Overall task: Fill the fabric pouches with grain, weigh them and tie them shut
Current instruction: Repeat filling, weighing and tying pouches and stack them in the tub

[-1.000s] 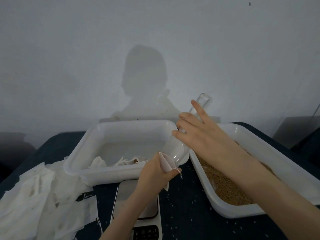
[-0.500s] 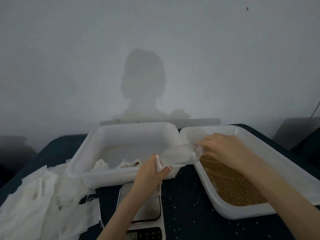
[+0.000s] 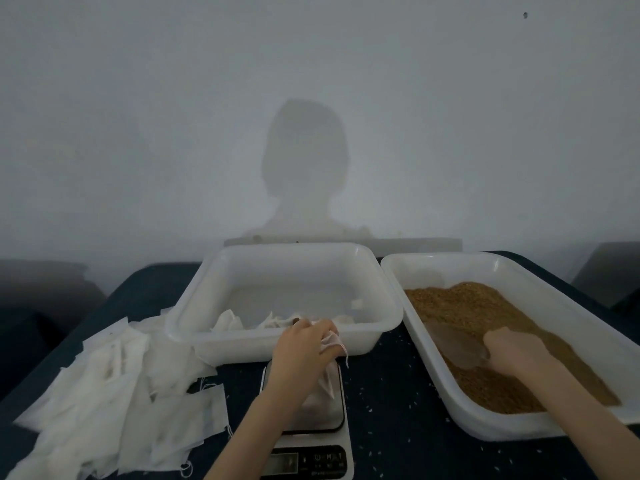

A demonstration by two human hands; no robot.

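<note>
A makeshift packing station in a plain room: a bare grey wall (image 3: 138,116) behind a dark table (image 3: 391,410), which holds a digital scale (image 3: 308,459), two white plastic tubs, one with grain (image 3: 485,323), and a heap of cloth pouches (image 3: 104,403).

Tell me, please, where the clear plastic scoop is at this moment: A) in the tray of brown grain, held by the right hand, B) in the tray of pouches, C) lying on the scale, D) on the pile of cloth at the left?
A: the right hand grips the scoop down in the grain tray, while the left hand holds a pouch on the scale.
</note>
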